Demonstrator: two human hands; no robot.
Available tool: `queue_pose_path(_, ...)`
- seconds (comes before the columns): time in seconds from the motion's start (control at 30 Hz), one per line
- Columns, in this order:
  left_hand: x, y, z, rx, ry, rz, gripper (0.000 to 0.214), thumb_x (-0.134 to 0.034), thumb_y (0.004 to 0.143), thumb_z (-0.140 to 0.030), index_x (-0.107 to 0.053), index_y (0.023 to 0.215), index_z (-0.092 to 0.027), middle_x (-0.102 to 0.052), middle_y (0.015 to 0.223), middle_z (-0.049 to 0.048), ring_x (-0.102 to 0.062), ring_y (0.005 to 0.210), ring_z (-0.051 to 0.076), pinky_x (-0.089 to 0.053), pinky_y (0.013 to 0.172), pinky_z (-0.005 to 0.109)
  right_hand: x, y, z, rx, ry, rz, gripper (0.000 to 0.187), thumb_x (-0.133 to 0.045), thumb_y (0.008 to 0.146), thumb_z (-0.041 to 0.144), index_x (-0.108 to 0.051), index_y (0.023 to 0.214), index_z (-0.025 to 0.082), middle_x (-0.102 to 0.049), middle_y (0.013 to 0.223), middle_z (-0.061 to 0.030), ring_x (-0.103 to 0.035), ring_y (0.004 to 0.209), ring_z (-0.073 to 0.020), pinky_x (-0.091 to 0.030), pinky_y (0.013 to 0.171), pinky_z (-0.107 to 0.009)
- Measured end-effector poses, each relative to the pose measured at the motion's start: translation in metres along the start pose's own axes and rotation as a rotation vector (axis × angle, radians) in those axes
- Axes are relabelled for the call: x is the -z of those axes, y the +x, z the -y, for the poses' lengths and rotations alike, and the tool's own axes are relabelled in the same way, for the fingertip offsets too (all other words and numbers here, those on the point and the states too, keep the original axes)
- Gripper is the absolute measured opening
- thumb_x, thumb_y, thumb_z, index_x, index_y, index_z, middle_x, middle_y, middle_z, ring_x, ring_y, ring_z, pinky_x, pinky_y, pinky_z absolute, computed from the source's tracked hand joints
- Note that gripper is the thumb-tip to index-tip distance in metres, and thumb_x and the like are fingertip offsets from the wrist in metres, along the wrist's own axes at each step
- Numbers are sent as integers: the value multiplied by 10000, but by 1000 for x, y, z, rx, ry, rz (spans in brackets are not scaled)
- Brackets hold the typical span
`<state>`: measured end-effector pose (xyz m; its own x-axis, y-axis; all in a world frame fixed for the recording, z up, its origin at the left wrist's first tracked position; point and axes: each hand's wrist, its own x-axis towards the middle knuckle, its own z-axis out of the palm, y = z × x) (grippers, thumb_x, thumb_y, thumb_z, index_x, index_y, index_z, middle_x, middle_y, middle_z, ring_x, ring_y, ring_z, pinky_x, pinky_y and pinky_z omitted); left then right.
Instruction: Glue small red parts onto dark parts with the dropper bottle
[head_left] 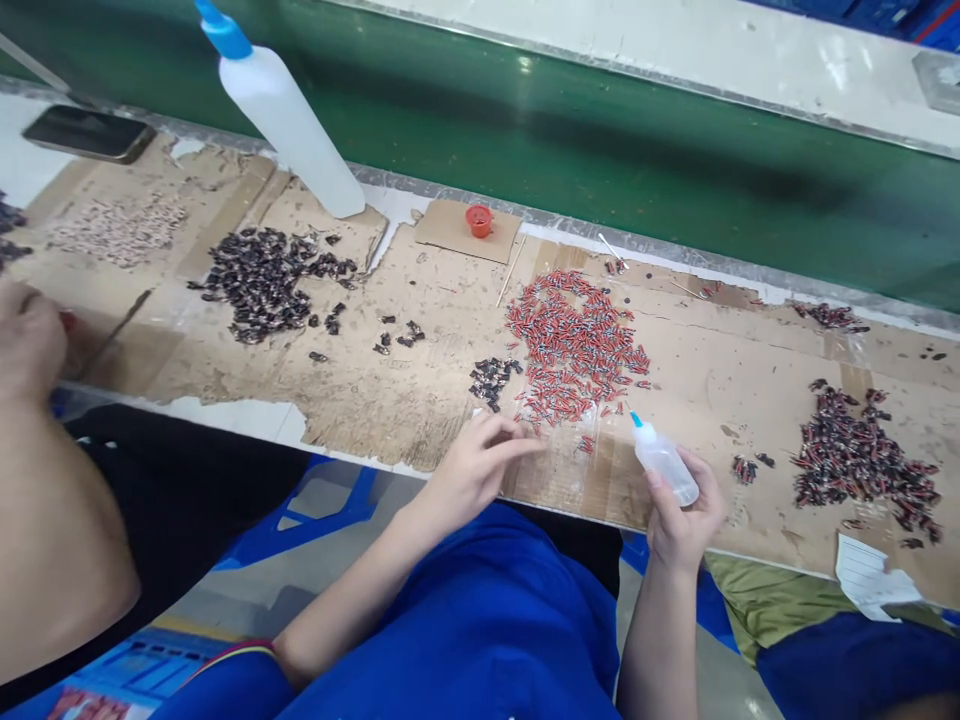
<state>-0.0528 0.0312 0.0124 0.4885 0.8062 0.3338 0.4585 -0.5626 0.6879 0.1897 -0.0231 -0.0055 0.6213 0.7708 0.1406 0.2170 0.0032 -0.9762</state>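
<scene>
My right hand (686, 515) is wrapped round a small clear squeeze bottle (666, 463), whose blue nozzle points up and left over the cardboard. My left hand (480, 460) is at the table's front edge, fingers bent and thumb stretched to the right, with nothing visible between them. Just beyond its fingertips lies a small cluster of dark metallic parts (493, 381). Between and beyond my hands spreads a pile of small red parts with metallic ends (574, 340). A few more red parts (586, 444) lie apart from it, nearer the front edge.
A larger dark pile (259, 285), a tall white bottle (300, 130) and a phone (88, 133) are at left. A red cap (478, 221) sits on cardboard. Mixed red-and-dark parts (855, 460) lie at right. A co-worker's hand (30, 340) is at far left.
</scene>
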Motion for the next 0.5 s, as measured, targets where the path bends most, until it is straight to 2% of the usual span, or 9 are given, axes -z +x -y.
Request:
queue_pose_path(0.13, -26, -1, -5, 13, -77, -103, 159, -590, 902, -165, -693, 1008, -224, -731, 875, 37, -632, 914, 194, -495, 845, 365, -6, -2, -2, -33, 119, -21, 350, -812, 571, 362, -700, 841, 169, -719, 838, -67, -673, 737, -218, -526, 659, -330)
queue_pose_path(0.23, -39, -3, -3, 46, -2, -195, 91, -649, 870, -205, -719, 923, -229, -736, 887, 44, -605, 964, 219, -487, 862, 396, -10, -5, -2, -55, 182, 6, 362, -807, 570, 388, -702, 836, 168, -717, 805, -64, -672, 687, -210, -523, 617, -316)
queue_pose_path(0.37, -43, -8, 1, 78, 127, -256, 102, -661, 863, -278, -730, 931, -244, -722, 931, 56, -587, 949, 222, -495, 850, 410, -12, -9, -3, -66, 206, 62, 333, -792, 599, 397, -700, 825, 171, -719, 761, -63, -669, 648, -204, -523, 591, -311)
queue_pose_path(0.5, -39, -10, 5, 29, 52, -211, 191, -643, 880, -253, -701, 1061, -238, -749, 935, 54, -626, 956, 212, -512, 856, 391, -15, -13, 2, -66, 122, 144, 272, -770, 652, 398, -703, 785, 170, -721, 706, -54, -654, 589, -185, -506, 529, -280)
